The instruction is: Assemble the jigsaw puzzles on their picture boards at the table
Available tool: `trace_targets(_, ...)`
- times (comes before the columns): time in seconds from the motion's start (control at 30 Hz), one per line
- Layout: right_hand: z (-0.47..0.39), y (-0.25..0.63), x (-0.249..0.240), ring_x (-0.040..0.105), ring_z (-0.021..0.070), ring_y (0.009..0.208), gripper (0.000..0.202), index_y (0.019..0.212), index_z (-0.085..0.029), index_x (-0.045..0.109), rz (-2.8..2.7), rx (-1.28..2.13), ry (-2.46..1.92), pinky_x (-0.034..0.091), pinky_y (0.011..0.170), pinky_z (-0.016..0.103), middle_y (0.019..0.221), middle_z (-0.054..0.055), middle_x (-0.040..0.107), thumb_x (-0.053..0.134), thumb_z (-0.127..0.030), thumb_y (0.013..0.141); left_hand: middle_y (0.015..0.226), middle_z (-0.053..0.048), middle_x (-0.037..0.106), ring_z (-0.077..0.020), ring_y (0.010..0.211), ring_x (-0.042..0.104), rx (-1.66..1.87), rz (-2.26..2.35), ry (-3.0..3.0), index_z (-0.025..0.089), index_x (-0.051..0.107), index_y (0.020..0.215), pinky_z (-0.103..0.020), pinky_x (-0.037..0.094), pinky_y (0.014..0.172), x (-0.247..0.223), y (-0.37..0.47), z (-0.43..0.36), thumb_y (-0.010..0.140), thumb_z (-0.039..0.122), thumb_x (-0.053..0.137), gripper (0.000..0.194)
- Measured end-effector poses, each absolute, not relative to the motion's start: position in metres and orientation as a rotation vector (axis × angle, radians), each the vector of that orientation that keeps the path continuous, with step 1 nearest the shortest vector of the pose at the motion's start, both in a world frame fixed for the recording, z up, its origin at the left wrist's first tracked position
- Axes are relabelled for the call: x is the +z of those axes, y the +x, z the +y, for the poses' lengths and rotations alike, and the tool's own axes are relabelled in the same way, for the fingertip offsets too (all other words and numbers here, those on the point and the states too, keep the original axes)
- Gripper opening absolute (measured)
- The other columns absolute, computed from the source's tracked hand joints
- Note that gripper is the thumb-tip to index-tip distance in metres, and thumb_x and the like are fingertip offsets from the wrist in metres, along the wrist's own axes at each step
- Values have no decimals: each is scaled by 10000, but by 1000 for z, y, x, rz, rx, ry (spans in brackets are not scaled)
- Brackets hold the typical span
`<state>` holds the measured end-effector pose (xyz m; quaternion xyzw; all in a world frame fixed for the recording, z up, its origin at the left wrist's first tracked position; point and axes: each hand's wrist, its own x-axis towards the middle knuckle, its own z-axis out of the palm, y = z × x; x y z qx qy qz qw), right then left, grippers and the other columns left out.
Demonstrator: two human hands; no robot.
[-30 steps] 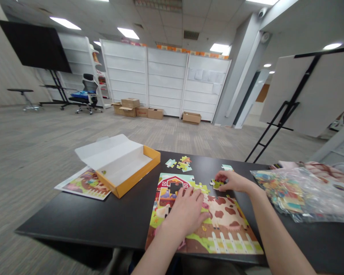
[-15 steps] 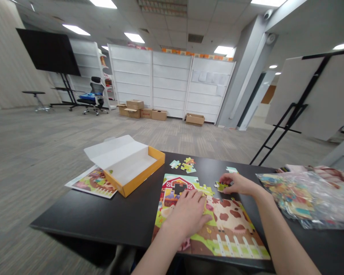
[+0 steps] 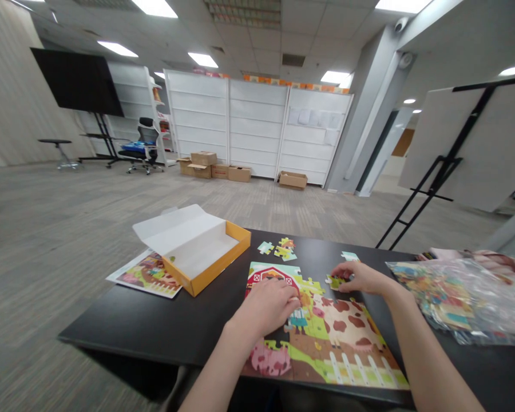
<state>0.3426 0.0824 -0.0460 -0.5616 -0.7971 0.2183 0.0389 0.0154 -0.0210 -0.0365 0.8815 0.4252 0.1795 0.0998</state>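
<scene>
- Head view: my left hand (image 3: 264,303) lies palm down, fingers bent, over the ten o'clock part of the puzzle (image 3: 347,326); I cannot tell whether it grips anything.
- My right hand (image 3: 363,278) arches inward at the puzzle's one o'clock, thumb and fingertips pinching a green piece (image 3: 335,282).
- From the puzzle, loose pieces (image 3: 285,247) lie at eleven o'clock, the open orange box (image 3: 221,266) at ten, a plastic bag (image 3: 450,297) past two.

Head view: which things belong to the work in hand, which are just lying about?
In the work:
farm jigsaw, left hand over it
jigsaw piece at right hand
loose pieces beyond the jigsaw
probably the open yellow box and farm print

Apparently just lying about:
clear plastic bag, contents unclear
office chair
stool
cardboard boxes
black screen
</scene>
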Motion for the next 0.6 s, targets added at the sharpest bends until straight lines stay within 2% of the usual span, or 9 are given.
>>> trace_targets(0.13,85,327,-38,661,254,889,394,970,-185,759,-2356,544,-1633,489,774,323,956,94,739,674,-503,754,815,-30,727,-203,789,673,440,1475,2453,224,682,759,-279,457,692,-32,-9,-18,970,391,475,340)
trace_targets(0.27,104,276,-23,661,228,838,288,925,-199,748,-2362,454,-1517,484,742,311,937,81,749,604,-435,843,760,-32,718,-223,762,676,374,1581,2356,236,681,717,-288,448,662,-31,-29,-16,931,415,510,327)
trace_targets(0.47,147,195,-24,667,246,913,308,1044,-206,760,-2645,294,-1422,469,782,291,1036,78,756,710,-356,780,779,-44,720,-235,800,683,389,1625,2290,242,696,750,-297,455,668,-30,-39,-14,903,413,530,283)
trace_targets(0.6,159,179,-37,679,263,890,285,987,-182,766,-2702,271,-1474,466,750,296,980,85,763,745,-314,736,813,-58,723,-240,818,685,389,1641,2268,239,707,795,-308,476,704,-30,-42,-14,904,439,528,290)
